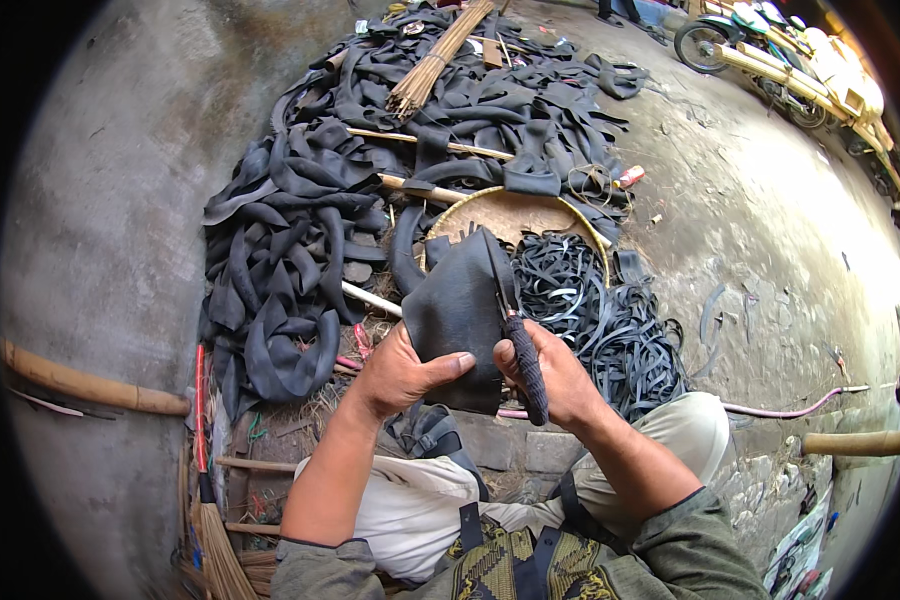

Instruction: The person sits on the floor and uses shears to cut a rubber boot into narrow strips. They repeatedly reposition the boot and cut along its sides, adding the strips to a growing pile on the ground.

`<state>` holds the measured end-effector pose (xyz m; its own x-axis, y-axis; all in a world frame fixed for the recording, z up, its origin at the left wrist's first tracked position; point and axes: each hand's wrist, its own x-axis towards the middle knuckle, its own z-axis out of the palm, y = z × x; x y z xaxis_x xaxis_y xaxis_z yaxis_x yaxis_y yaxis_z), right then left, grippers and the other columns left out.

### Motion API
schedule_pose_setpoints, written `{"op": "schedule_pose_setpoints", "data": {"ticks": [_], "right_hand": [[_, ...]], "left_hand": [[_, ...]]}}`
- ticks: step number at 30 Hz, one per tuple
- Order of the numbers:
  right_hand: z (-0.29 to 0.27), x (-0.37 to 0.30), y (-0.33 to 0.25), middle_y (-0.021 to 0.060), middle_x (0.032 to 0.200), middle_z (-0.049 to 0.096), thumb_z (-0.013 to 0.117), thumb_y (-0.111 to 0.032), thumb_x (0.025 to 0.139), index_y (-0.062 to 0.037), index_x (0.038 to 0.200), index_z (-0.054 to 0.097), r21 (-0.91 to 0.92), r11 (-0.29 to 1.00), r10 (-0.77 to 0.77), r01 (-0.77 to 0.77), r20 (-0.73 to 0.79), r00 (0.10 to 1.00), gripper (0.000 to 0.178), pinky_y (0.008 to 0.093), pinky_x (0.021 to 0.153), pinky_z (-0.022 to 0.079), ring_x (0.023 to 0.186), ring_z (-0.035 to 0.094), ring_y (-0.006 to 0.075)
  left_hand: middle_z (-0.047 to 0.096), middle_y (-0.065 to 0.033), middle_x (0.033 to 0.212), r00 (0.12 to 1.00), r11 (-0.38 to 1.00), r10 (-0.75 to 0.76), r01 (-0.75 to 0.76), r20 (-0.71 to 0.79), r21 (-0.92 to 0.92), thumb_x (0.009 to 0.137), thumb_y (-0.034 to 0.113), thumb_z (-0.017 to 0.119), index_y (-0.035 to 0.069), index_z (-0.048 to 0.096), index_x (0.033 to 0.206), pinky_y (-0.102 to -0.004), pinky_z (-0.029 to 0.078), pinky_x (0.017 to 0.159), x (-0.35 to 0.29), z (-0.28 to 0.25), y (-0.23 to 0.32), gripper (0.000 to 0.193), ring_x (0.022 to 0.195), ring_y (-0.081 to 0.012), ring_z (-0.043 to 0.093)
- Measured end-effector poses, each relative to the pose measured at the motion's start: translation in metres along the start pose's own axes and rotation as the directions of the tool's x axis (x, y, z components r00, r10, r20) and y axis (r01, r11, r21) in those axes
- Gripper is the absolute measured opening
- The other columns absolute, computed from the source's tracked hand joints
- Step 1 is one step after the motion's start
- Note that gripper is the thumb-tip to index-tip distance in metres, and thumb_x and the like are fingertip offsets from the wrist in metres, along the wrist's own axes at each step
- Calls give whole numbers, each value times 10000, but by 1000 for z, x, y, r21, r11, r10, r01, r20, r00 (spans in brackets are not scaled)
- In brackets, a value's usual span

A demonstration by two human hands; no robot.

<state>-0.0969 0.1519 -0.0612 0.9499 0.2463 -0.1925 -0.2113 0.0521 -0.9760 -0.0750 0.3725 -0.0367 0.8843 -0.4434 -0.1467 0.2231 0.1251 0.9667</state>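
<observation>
My left hand [408, 370] is closed on the left edge of a wide sheet of black rubber [455, 300], its thumb lying across the front. My right hand [552, 372] is closed around the dark, wrapped handle of a pair of scissors [526, 365]. The narrow blades point away from me and lie along the right edge of the sheet. Just beyond, a round woven tray [490, 208] holds a heap of thin black rubber strips [560, 280]. More strips spill off its right side toward my knee.
A large pile of black rubber pieces [310, 180] fills the far middle and left. On it lies a bundle of thin sticks [435, 65]. A stick broom [220, 545] stands at lower left, beside a bamboo pole [95, 380]. A motorcycle [770, 60] is parked at far right.
</observation>
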Motion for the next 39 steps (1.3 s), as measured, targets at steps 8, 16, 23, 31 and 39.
{"op": "schedule_pose_setpoints", "data": {"ticks": [8, 16, 23, 31, 39], "right_hand": [[5, -13, -10, -12, 764, 617, 810, -441, 916, 26, 973, 674, -23, 995, 97, -95, 124, 987, 490, 240, 625, 439, 706, 520, 49], [9, -13, -10, 57, 862, 698, 807, -456, 911, 39, 1053, 671, -137, 988, 87, -73, 98, 991, 534, 259, 708, 503, 783, 618, 81], [12, -13, -4, 61, 836, 680, 781, -517, 914, 27, 1029, 669, -147, 982, 135, -122, 79, 988, 567, 274, 683, 488, 745, 589, 97], [13, -4, 7, 67, 838, 670, 737, -650, 895, 34, 1025, 658, -165, 986, -12, 14, 12, 1000, 701, 289, 683, 487, 780, 590, 110], [11, -10, 6, 35, 830, 638, 729, -567, 946, 29, 999, 658, 2, 989, 149, -149, 75, 986, 602, 274, 672, 469, 759, 544, 84]], "left_hand": [[690, -100, 1306, 988, 733, -156, 108, -12, -672, 939, 191, 790, 4, 555, 1420, -385, 533, 1050, 9, -37, 1, 567, 1176, -218, 682], [716, -55, 1223, 973, 975, 35, -84, -229, -208, 902, 33, 769, 30, 616, 1353, -341, 552, 1002, 12, -19, 5, 476, 1099, -156, 687], [702, -47, 1207, 969, 993, 59, -81, -240, -82, 885, 23, 781, 17, 588, 1365, -323, 548, 997, 8, -16, 4, 517, 1085, -144, 678], [680, -53, 1237, 981, 997, 73, -70, -180, 19, 887, 5, 769, 17, 550, 1374, -316, 540, 999, 2, -12, 1, 534, 1101, -142, 662], [679, -52, 1239, 987, 998, 25, -15, -161, 58, 897, 5, 763, 14, 565, 1358, -314, 541, 984, 3, -9, -3, 502, 1095, -135, 654]]}}
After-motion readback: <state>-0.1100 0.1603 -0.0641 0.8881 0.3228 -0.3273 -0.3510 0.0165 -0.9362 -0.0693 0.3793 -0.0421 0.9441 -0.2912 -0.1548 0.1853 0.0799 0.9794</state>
